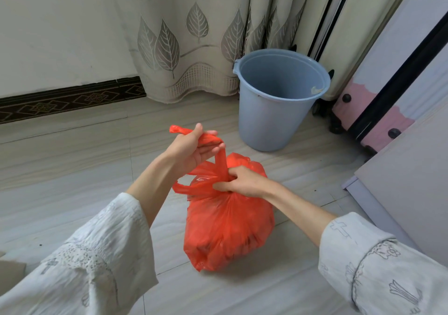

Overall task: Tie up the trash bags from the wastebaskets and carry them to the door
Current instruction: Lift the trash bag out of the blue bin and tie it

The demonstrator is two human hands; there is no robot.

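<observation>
Both forearms were bare. Wide, crinkled white sleeves (101, 254) were pushed back, bearing grey embroidered motifs; the right sleeve (378, 261) showed stitched flowers.

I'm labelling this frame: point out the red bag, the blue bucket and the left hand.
red bag (230, 229): head view, on its bulging front side.
blue bucket (266, 120): head view, on its outer wall below the rim.
left hand (194, 148): head view, on the palm, gripping the twisted bag handle.

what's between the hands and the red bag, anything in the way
Nothing visible. Both hands are already on the red trash bag: the left hand grips one twisted handle pulled upward, and the right hand pinches the gathered neck. The blue bucket stands apart behind it. The door is not in view.
</observation>
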